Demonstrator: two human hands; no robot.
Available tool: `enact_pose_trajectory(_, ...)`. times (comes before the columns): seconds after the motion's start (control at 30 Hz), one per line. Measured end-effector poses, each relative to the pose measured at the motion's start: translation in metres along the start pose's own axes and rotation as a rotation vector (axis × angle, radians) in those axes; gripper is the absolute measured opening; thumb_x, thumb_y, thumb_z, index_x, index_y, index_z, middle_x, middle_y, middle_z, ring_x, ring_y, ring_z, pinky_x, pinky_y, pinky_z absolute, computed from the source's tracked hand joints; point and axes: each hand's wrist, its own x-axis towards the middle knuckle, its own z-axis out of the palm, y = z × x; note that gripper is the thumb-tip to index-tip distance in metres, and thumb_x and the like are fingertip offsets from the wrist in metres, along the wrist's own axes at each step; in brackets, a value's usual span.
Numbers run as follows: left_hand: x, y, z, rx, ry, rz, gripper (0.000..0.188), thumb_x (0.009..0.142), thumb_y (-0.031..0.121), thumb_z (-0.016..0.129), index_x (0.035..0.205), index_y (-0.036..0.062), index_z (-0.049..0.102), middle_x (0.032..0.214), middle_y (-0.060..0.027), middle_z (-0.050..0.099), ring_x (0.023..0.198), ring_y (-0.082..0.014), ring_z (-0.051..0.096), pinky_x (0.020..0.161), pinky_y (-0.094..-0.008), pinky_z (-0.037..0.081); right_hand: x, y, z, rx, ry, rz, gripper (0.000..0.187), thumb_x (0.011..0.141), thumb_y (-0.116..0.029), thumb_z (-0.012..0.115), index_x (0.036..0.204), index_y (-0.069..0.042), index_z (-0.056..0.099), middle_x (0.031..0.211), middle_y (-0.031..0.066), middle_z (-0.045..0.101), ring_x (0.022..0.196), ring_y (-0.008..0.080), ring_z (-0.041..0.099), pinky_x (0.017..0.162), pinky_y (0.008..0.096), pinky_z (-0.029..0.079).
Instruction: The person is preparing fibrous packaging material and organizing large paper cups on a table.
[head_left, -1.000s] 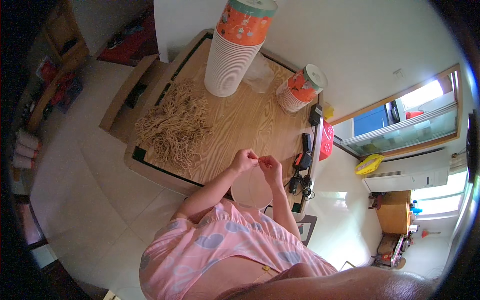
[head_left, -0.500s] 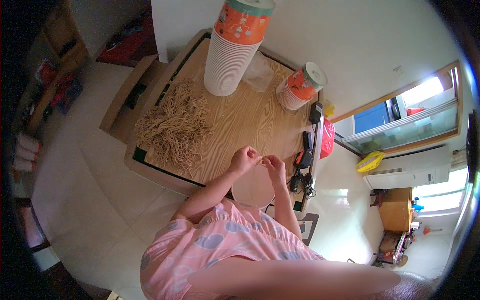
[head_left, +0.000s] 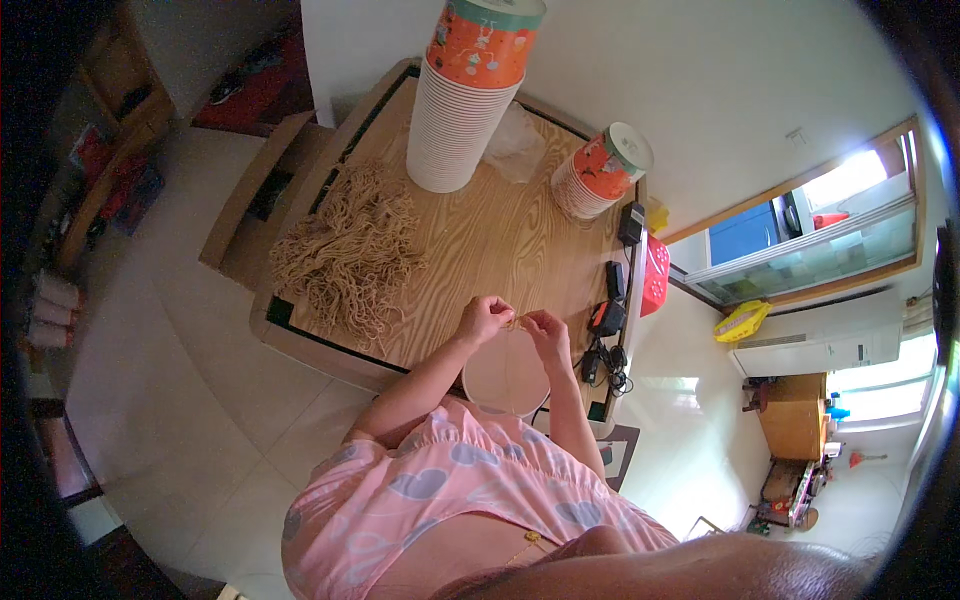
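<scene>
My left hand [head_left: 486, 319] and my right hand [head_left: 546, 335] meet fingertip to fingertip above the near edge of the table. Both are closed in a pinch on a thin tan cord [head_left: 514, 322]; its exact shape between the fingers is too small to make out. Below them, against my body, is a pale round tub [head_left: 505, 375], its upper part partly covered by the hands. A faint strand appears to run down across it. To the left of my hands lies a large loose heap of tan cords [head_left: 355, 255] on the wood-grain table [head_left: 470, 260].
A tall stack of paper buckets [head_left: 455, 130] with an orange and green top stands at the back; a shorter stack [head_left: 600, 175] is to its right. Crumpled clear plastic [head_left: 515, 145] lies between. Black adapters and cables [head_left: 605, 360] line the right edge, beside a red basket [head_left: 655, 278].
Both hands stay in nearly the same place, with small finger movements at the cord. The stacks and the heap have not moved.
</scene>
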Motion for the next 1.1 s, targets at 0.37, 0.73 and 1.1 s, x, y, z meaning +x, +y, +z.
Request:
enact_pose_trajectory(0.37, -0.006, 0.035, -0.002, 0.052, 0.068, 0.136, 0.005, 0.071, 0.008, 0.063, 0.073, 0.0038, 0.061, 0.067, -0.0031, 0.061, 0.059, -0.0095, 0.055, 0.056, -0.0248, 0.045, 0.008, -0.006, 0.001, 0.056, -0.111, 0.001, 0.017, 0.083, -0.015, 0.052, 0.085, 0.0, 0.06, 0.07, -0.0019, 0.055, 0.066, 0.0058, 0.048, 0.06, 0.0189, 0.038)
enact_pose_trajectory(0.73, 0.003, 0.024, -0.001, -0.04, 0.101, 0.113, 0.006, 0.071, 0.009, 0.06, 0.071, 0.0037, 0.059, 0.064, -0.0035, 0.06, 0.058, -0.0119, 0.057, 0.055, -0.0258, 0.046, 0.012, -0.017, 0.005, 0.078, -0.295, 0.051, 0.011, 0.079, -0.012, 0.057, 0.081, -0.001, 0.059, 0.069, -0.0044, 0.053, 0.066, 0.0041, 0.047, 0.06, 0.0178, 0.037)
enact_pose_trajectory(1.1, 0.0, 0.033, -0.022, -0.6, 0.08, -0.366, 0.019, 0.07, 0.001, 0.051, 0.089, 0.0056, 0.052, 0.069, -0.0055, 0.053, 0.058, -0.0174, 0.054, 0.051, -0.0303, 0.047, 0.009, -0.017, 0.005, 0.125, -0.207, 0.093, 0.011, 0.08, -0.011, 0.054, 0.079, -0.001, 0.056, 0.068, -0.0013, 0.054, 0.065, 0.0074, 0.049, 0.06, 0.0205, 0.04)
